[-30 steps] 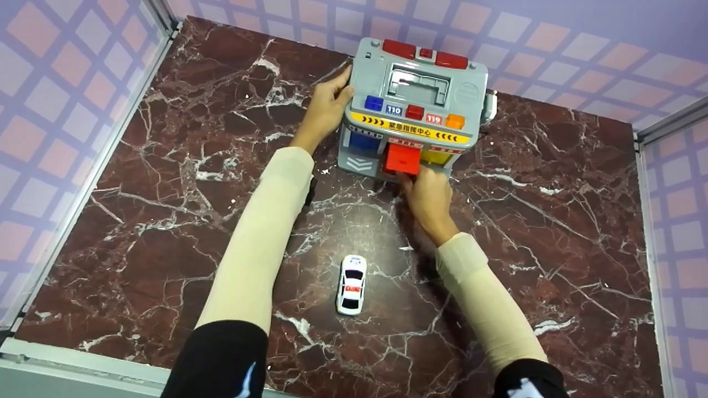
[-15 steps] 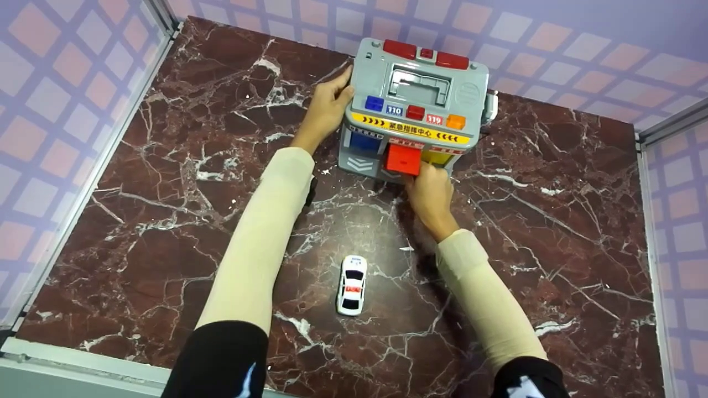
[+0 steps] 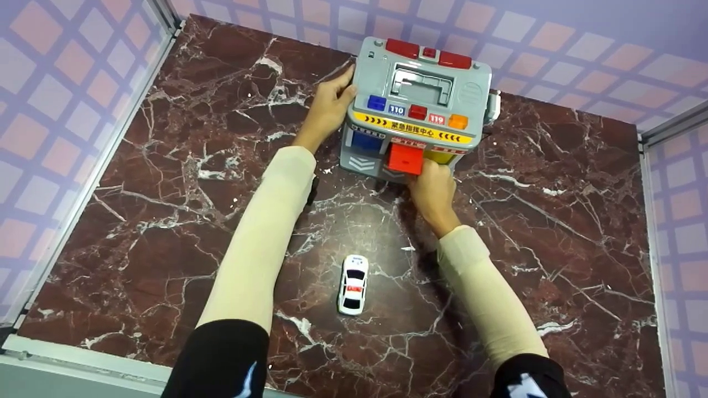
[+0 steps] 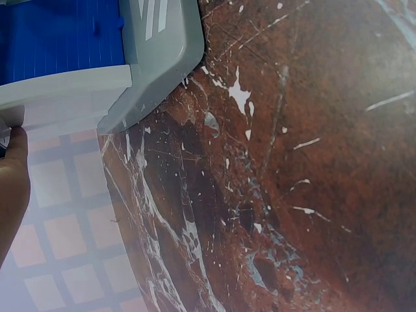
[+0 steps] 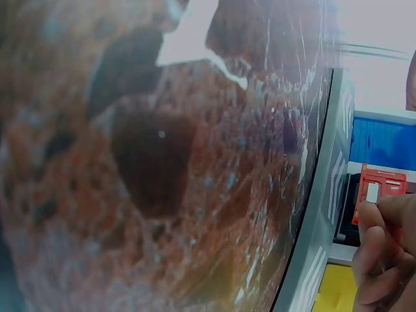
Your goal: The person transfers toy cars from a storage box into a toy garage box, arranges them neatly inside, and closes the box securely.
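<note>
A grey toy emergency centre point(image 3: 417, 83) with a handle in its roof stands at the back of the table. My left hand point(image 3: 329, 105) rests against its left side, index finger and thumb extended along the wall. A blue door point(image 4: 62, 42) shows beside that hand in the left wrist view. On the front, the red door point(image 3: 405, 159) is swung up and outward. My right hand point(image 3: 434, 190) reaches in under it with curled fingers. The right wrist view shows thumb and finger pinching a red piece with a pale rectangle point(image 5: 380, 188) in the dark bay.
A white toy police car point(image 3: 353, 284) with a red light bar sits on the marbled table point(image 3: 221, 232) between the forearms. The yellow door point(image 5: 336, 289) is right of the red bay. Checkered panels point(image 3: 677, 232) wall the table at the left, back and right.
My right hand has slid slightly forward, deeper under the red door; its thumb, visible earlier below the door, is now hidden. My left hand and the police car stay in place.
</note>
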`<state>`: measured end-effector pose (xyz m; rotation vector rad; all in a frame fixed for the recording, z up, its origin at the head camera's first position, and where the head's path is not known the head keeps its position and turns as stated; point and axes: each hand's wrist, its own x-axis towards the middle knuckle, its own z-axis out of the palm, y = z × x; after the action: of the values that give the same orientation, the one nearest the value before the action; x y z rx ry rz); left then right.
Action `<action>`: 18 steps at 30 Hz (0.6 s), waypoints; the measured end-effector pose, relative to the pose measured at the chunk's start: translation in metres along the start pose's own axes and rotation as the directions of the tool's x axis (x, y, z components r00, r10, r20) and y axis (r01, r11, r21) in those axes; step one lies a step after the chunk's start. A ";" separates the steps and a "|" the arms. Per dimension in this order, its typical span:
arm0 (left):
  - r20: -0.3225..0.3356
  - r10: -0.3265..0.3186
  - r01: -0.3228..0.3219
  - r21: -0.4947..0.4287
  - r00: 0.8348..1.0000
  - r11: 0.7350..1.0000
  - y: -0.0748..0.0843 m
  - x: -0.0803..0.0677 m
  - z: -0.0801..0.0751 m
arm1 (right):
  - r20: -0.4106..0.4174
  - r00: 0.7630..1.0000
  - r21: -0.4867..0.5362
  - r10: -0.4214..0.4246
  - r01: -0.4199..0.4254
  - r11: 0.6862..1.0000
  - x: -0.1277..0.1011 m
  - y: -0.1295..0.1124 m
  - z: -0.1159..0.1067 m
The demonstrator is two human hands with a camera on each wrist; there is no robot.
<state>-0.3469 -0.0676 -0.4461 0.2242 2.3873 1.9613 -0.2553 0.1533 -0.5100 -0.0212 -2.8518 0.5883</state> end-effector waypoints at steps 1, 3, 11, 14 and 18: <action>-0.001 0.005 -0.005 0.003 1.000 1.000 -0.005 0.003 0.000 | 0.004 1.000 0.004 0.004 -0.004 1.000 0.000 0.000 0.000; -0.005 0.012 -0.012 0.010 1.000 1.000 -0.013 0.007 0.001 | 0.010 1.000 0.004 0.008 -0.008 1.000 0.002 0.000 0.001; -0.014 0.025 -0.025 0.010 1.000 1.000 -0.022 0.012 0.002 | 0.017 1.000 -0.013 0.019 -0.018 1.000 0.006 0.001 0.003; -0.013 0.030 -0.030 0.011 0.999 0.999 -0.021 0.011 0.002 | 0.013 1.000 -0.031 0.023 -0.022 0.999 0.006 0.001 0.004; -0.005 0.019 -0.019 -0.006 1.000 1.000 -0.009 0.005 0.001 | 0.017 1.000 -0.056 0.025 -0.024 0.998 0.008 0.003 0.005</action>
<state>-0.3520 -0.0677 -0.4547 0.2424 2.3908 1.9795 -0.2639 0.1541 -0.5138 -0.0612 -2.8885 0.5168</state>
